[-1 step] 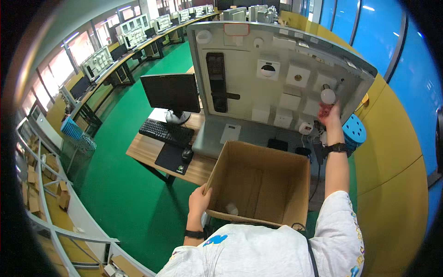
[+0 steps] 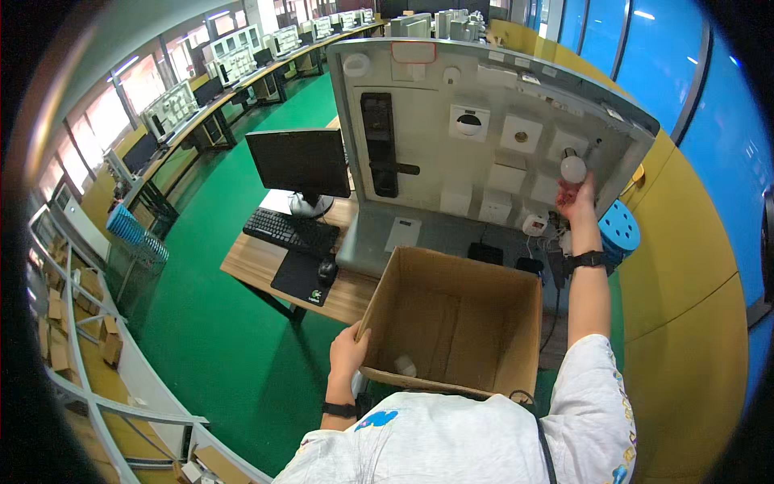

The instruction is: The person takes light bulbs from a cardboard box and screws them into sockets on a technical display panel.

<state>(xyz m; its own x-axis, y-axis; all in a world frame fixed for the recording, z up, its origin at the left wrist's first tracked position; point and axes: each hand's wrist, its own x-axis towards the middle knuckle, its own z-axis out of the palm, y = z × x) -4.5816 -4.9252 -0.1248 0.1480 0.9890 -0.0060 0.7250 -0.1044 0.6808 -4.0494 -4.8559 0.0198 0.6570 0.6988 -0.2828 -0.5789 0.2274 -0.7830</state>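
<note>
My left hand [image 2: 348, 352] is closed on the left rim of an open cardboard box [image 2: 455, 327], held in front of my body. Inside the box, near its lower left corner, lies a small whitish object [image 2: 405, 365] too blurred to name. My right arm reaches forward to a grey upright panel [image 2: 435, 173]. There my right hand [image 2: 576, 202] has its fingers curled at the underside of a white light bulb [image 2: 573, 169], which sits in a holder on the panel. The thumb rests beside the bulb; the other fingertips are partly hidden.
Switches, sockets and a black door lock [image 2: 379, 145] are mounted on the panel. Cables and a white plug [image 2: 534, 224] lie at its foot. Left stand a monitor [image 2: 298, 161], keyboard [image 2: 290, 232] and mouse [image 2: 326, 269] on a wooden desk. A blue stool [image 2: 619, 227] stands right.
</note>
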